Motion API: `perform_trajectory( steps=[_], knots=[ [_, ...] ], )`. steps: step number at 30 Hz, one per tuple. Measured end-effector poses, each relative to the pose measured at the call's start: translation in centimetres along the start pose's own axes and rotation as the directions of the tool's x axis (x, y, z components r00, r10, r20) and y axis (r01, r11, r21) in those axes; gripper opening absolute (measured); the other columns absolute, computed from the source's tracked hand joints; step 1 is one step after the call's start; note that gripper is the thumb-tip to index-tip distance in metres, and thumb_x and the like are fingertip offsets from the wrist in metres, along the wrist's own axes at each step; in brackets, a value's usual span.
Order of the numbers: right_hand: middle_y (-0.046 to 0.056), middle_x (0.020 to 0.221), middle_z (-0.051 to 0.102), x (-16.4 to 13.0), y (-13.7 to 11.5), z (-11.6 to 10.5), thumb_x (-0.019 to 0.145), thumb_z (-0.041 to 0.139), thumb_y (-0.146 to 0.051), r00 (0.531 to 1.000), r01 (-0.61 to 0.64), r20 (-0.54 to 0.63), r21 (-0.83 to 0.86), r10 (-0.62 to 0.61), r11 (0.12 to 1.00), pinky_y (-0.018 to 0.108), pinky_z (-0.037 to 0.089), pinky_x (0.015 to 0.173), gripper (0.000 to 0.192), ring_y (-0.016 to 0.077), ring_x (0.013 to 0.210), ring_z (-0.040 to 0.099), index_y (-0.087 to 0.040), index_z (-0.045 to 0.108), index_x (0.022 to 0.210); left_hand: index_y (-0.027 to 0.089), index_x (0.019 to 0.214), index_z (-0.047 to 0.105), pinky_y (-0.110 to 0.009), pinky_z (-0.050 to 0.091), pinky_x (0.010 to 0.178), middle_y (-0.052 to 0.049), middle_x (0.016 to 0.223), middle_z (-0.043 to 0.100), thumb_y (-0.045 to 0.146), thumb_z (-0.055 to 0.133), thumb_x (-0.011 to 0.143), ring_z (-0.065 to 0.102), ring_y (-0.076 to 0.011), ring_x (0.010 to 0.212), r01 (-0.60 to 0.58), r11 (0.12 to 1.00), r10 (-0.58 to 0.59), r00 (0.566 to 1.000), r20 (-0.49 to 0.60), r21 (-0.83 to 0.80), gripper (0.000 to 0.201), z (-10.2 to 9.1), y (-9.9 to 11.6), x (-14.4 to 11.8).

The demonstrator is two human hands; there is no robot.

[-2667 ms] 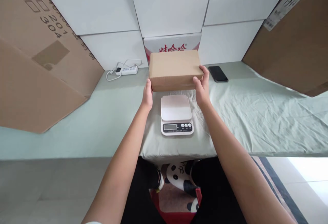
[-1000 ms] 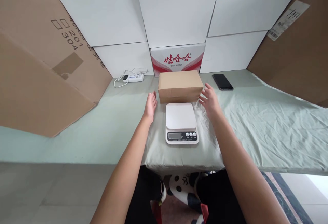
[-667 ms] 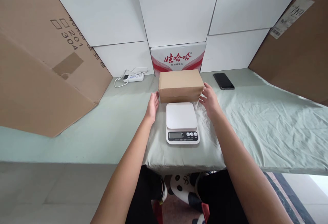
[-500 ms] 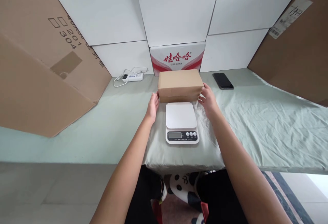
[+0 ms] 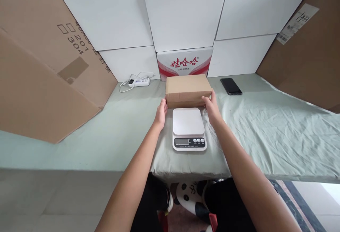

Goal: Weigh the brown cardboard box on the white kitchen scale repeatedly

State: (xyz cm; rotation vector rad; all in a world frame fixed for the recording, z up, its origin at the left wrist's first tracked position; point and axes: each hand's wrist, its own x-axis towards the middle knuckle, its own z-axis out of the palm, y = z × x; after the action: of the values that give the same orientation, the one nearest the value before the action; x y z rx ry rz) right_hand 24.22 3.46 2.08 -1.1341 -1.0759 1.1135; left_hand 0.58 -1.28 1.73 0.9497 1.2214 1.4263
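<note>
A closed brown cardboard box [image 5: 187,84] stands on the cloth-covered table, just behind a white digital kitchen scale [image 5: 188,121]. My left hand [image 5: 160,113] presses against the box's left end near the front corner, its fingers partly hidden there. At the right end, my right hand [image 5: 211,108] grips the front corner, with the thumb on the front face and the other fingers round the side. The scale's plate carries nothing, and its display looks blank.
Behind the box is a white and red carton [image 5: 185,64] below white panels [image 5: 183,16]. A black phone [image 5: 231,86] lies to the right, a white power strip with cable [image 5: 139,82] to the left. Large cardboard sheets [image 5: 39,83] flank both sides of the green cloth [image 5: 127,129].
My right thumb has come onto the front face of the box, and my right hand has closed round its corner. My view has tilted slightly; the box stays behind the scale.
</note>
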Motion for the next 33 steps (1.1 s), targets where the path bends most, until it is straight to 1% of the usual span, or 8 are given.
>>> perform_trajectory(
  steps=[4, 7, 11, 15, 19, 22, 26, 33],
  knots=[
    [0.010, 0.147, 0.066, 0.1, -0.6, 0.0, 0.083, 0.071, -0.050, 0.995, 0.094, 0.031, -0.016, -0.093, 0.995, 0.063, 0.035, 0.136, 0.092, 0.0318, 0.143, 0.059, -0.032, 0.034, 0.165, 0.023, 0.171, 0.049, -0.043, 0.029, 0.143, -0.007, 0.180, 0.049, 0.062, 0.037, 0.112, 0.039, -0.0254, 0.172, -0.043, 0.999, 0.043, 0.999, 0.018, -0.013, 0.072, 0.1, 0.2, 0.1],
    [0.012, 0.143, 0.065, -0.1, -1.9, 0.0, 0.085, 0.070, -0.053, 0.982, 0.189, 0.039, -0.069, -0.187, 0.979, 0.065, 0.040, 0.133, 0.089, 0.0334, 0.140, 0.060, -0.031, 0.034, 0.164, 0.024, 0.171, 0.050, -0.043, 0.029, 0.143, -0.006, 0.181, 0.047, 0.066, 0.040, 0.111, 0.036, -0.0263, 0.173, -0.090, 0.996, 0.090, 0.996, 0.018, -0.012, 0.074, 0.1, 0.9, -0.1],
    [0.012, 0.155, 0.057, -2.1, -3.8, 0.1, 0.084, 0.071, -0.053, 0.957, 0.290, 0.022, -0.089, -0.289, 0.953, 0.065, 0.046, 0.128, 0.080, 0.0353, 0.149, 0.053, -0.035, 0.038, 0.154, 0.025, 0.168, 0.054, -0.044, 0.029, 0.143, -0.006, 0.181, 0.049, 0.072, 0.044, 0.108, 0.036, -0.0278, 0.174, -0.203, 0.979, 0.204, 0.979, 0.027, -0.013, 0.076, 0.0, 2.1, -1.8],
    [0.015, 0.158, 0.051, -6.4, -4.6, -0.5, 0.084, 0.073, -0.051, 0.964, 0.266, 0.012, -0.079, -0.266, 0.961, 0.062, 0.050, 0.124, 0.076, 0.0358, 0.150, 0.052, -0.033, 0.038, 0.149, 0.028, 0.163, 0.060, -0.047, 0.030, 0.143, -0.006, 0.179, 0.051, 0.074, 0.049, 0.106, 0.038, -0.0304, 0.173, -0.252, 0.968, 0.253, 0.967, 0.016, -0.010, 0.073, -0.3, 2.4, -5.1],
    [0.014, 0.149, 0.055, -10.6, -4.0, -1.2, 0.085, 0.072, -0.051, 0.975, 0.219, -0.029, -0.041, -0.220, 0.975, 0.062, 0.054, 0.120, 0.076, 0.0336, 0.140, 0.061, -0.033, 0.034, 0.149, 0.027, 0.164, 0.058, -0.049, 0.027, 0.144, -0.008, 0.182, 0.046, 0.077, 0.049, 0.105, 0.035, -0.0320, 0.174, -0.270, 0.963, 0.270, 0.963, -0.014, 0.019, 0.078, -0.5, 1.4, -9.3],
    [0.013, 0.144, 0.055, -12.5, -3.6, -1.6, 0.083, 0.072, -0.052, 0.978, 0.195, -0.064, -0.022, -0.196, 0.981, 0.062, 0.055, 0.118, 0.078, 0.0324, 0.131, 0.065, -0.033, 0.032, 0.147, 0.026, 0.164, 0.058, -0.049, 0.028, 0.144, -0.010, 0.182, 0.047, 0.077, 0.049, 0.105, 0.036, -0.0328, 0.174, -0.273, 0.961, 0.274, 0.961, -0.032, 0.042, 0.079, -0.5, 0.5, -11.7],
    [0.011, 0.139, 0.057, -13.5, -3.4, -2.1, 0.083, 0.071, -0.050, 0.972, 0.214, -0.091, -0.050, -0.218, 0.976, 0.059, 0.057, 0.114, 0.070, 0.0317, 0.126, 0.066, -0.033, 0.037, 0.142, 0.027, 0.162, 0.060, -0.048, 0.030, 0.143, -0.011, 0.180, 0.050, 0.076, 0.050, 0.106, 0.038, -0.0325, 0.173, -0.273, 0.962, 0.274, 0.960, -0.053, 0.027, 0.076, -0.5, -0.2, -13.1],
    [0.008, 0.134, 0.057, -14.1, -2.9, -3.1, 0.087, 0.068, -0.049, 0.972, 0.200, -0.104, -0.092, -0.209, 0.975, 0.055, 0.058, 0.112, 0.060, 0.0284, 0.121, 0.066, -0.035, 0.040, 0.138, 0.026, 0.156, 0.065, -0.048, 0.035, 0.140, -0.012, 0.172, 0.060, 0.075, 0.051, 0.106, 0.044, -0.0330, 0.170, -0.267, 0.963, 0.269, 0.960, -0.074, 0.034, 0.071, -0.2, -0.8, -13.6]
  ],
)
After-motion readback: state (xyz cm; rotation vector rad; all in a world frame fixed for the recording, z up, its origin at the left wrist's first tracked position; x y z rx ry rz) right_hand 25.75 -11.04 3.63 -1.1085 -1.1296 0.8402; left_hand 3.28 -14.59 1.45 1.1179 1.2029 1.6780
